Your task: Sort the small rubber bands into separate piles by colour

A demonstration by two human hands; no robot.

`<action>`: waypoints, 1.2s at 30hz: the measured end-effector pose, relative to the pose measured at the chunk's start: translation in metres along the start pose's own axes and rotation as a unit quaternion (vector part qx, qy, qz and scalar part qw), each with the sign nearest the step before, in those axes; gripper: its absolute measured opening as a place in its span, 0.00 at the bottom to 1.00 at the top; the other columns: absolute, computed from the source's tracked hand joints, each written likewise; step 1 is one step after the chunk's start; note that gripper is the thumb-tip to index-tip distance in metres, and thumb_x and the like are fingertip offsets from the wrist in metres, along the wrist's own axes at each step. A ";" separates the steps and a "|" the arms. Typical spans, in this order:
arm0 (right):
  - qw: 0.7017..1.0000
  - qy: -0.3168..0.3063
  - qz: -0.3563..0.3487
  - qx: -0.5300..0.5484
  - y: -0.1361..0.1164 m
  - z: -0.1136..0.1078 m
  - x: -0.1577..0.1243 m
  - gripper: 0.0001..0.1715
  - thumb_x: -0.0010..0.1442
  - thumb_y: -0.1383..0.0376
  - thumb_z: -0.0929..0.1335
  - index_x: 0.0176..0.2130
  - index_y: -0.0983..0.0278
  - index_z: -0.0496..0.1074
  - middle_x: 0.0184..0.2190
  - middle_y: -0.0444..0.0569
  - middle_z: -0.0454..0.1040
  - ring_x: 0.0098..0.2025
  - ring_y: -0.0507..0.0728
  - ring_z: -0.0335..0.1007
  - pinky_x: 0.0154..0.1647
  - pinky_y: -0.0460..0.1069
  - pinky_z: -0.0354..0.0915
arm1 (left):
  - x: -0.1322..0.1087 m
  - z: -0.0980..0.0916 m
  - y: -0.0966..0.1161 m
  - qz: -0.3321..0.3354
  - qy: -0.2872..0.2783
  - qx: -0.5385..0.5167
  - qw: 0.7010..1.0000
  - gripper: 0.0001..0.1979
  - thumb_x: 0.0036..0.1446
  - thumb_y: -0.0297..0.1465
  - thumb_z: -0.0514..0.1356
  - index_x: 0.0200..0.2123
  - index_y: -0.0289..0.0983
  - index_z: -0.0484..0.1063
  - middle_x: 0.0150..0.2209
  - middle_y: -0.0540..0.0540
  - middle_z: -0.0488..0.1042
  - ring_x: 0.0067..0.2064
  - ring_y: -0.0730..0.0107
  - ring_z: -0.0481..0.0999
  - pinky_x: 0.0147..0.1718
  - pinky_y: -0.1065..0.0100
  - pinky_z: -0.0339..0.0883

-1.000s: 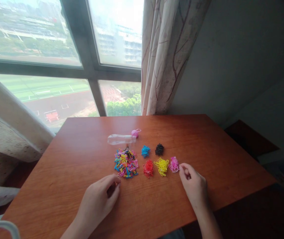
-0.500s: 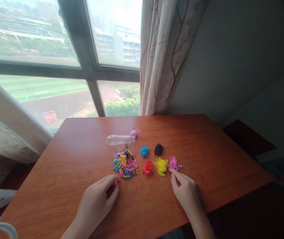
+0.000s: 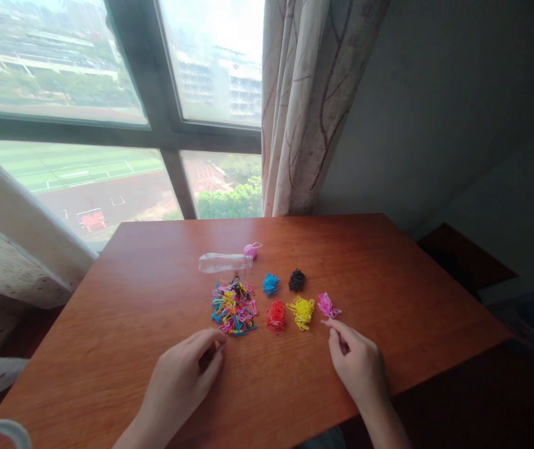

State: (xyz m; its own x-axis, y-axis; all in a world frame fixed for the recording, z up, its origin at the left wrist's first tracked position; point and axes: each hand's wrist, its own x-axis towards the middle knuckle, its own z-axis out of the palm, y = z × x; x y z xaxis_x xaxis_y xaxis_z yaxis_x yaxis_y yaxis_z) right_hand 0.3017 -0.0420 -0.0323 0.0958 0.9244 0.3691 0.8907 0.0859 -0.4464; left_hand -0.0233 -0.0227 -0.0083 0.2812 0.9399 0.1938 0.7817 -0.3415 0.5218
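My left hand (image 3: 185, 371) rests on the table with its fingers curled and thumb and forefinger together, just below a mixed heap of coloured rubber bands (image 3: 234, 307). Whatever may be between those fingertips is hidden. My right hand (image 3: 358, 362) is closed in a pinch below the small pile of pink rubber bands (image 3: 327, 305). A bit of one pink rubber band (image 3: 324, 322) pokes out at its forefinger tip. To the left of that hand lie piles of yellow rubber bands (image 3: 301, 313) and red rubber bands (image 3: 276, 316).
Behind are piles of blue rubber bands (image 3: 271, 284) and black rubber bands (image 3: 297, 280). A clear plastic bottle (image 3: 224, 262) lies on its side, with a pink cap (image 3: 251, 251) by its mouth. The wooden table (image 3: 108, 312) meets a window and curtain (image 3: 290, 125).
My right hand has shifted slightly right, away from the yellow pile, with the pink rubber band at its fingertip. My left hand has stayed in place. The view has shifted very slightly.
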 end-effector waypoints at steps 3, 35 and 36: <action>1.000 -0.012 0.012 -0.015 0.005 0.000 -0.004 0.19 0.64 0.63 0.60 0.39 0.63 0.80 0.33 0.51 0.81 0.30 0.57 0.78 0.31 0.47 0.66 | 0.001 0.000 0.000 -0.002 -0.001 0.000 1.000 0.09 0.59 0.29 0.53 0.36 0.42 0.73 0.33 0.52 0.80 0.30 0.71 0.79 0.29 0.74 0.69; 0.992 0.006 0.111 -0.055 0.030 0.001 0.028 0.22 0.63 0.57 0.59 0.41 0.61 0.79 0.36 0.51 0.82 0.35 0.61 0.78 0.34 0.49 0.64 | 0.000 0.002 0.001 -0.024 -0.036 -0.005 0.999 0.09 0.62 0.31 0.52 0.37 0.42 0.73 0.34 0.51 0.79 0.32 0.71 0.78 0.32 0.73 0.67; 0.992 0.011 0.113 -0.055 0.030 0.000 0.029 0.22 0.63 0.57 0.59 0.40 0.61 0.79 0.35 0.51 0.81 0.35 0.61 0.78 0.33 0.49 0.64 | 0.000 0.002 0.001 -0.023 -0.037 -0.006 0.999 0.09 0.62 0.30 0.52 0.37 0.42 0.73 0.33 0.52 0.79 0.31 0.71 0.78 0.31 0.73 0.67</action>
State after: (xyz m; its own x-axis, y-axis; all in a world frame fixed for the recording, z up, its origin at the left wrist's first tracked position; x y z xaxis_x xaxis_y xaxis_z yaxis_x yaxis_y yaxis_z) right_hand 0.3309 -0.0127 -0.0354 0.3063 0.9074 0.2879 0.8889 -0.1644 -0.4276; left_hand -0.0212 -0.0232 -0.0093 0.2851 0.9524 0.1076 0.7887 -0.2969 0.5384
